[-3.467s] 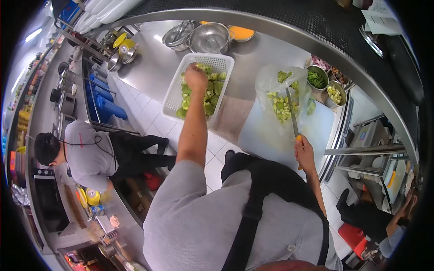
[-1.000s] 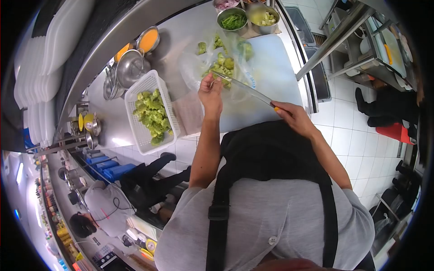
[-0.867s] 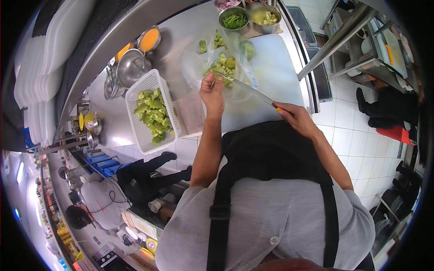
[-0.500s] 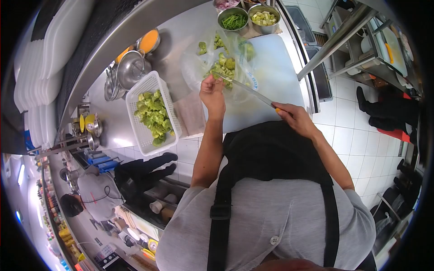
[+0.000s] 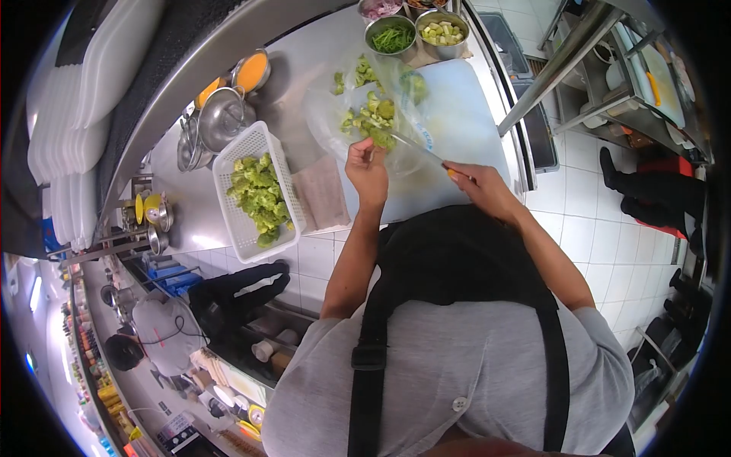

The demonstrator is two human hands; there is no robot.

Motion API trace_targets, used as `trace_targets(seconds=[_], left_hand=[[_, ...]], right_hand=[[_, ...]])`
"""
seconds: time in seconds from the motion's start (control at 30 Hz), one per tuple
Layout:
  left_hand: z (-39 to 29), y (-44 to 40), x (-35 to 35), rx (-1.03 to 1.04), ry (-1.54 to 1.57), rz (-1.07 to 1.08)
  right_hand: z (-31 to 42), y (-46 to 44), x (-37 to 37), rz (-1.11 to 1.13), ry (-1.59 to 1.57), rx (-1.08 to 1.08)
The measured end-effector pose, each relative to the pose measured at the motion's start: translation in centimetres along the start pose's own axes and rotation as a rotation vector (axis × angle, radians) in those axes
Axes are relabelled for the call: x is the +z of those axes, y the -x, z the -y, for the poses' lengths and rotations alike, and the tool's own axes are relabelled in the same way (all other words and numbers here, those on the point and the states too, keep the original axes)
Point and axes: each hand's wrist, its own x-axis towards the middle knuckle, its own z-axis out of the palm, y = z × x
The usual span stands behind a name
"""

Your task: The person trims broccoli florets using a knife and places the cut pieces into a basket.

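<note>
My right hand (image 5: 480, 186) is wrapped round the orange handle of a knife (image 5: 417, 146), whose blade points up and left toward the broccoli pieces (image 5: 375, 110). These green pieces lie on and around a clear plastic bag (image 5: 331, 114) spread over the left part of a white cutting board (image 5: 464, 107). Close to the blade's tip, my left hand (image 5: 367, 169) has its fingers curled in; whatever they pinch is hidden. Left of that hand stands a white perforated basket (image 5: 221, 179) holding cut broccoli (image 5: 259, 194).
Metal bowls of sliced greens (image 5: 391, 36) and pale cubes (image 5: 443, 33) stand behind the board. Bowls with orange liquid (image 5: 251, 72) and an upturned-looking steel bowl (image 5: 225, 120) are at the back left. A brown cloth (image 5: 321, 194) lies beside the basket. Another person (image 5: 164, 316) is at the left.
My left hand has drawn back slightly toward me and right. My right hand has shifted a little left with the knife, its blade now lower among the broccoli.
</note>
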Motion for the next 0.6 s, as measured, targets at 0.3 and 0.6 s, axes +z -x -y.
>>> trace_targets(seconds=[0.3, 0.6], left_hand=[[-6.0, -0.1, -4.8, 0.006, 0.179, -0.061], [-12.9, -7.6, -13.3, 0.419, -0.445, -0.592]], right_hand=[[0.3, -2.5, 0.8, 0.038, -0.097, 0.186], [-1.9, -3.8, 1.4, 0.033, 0.021, 0.003]])
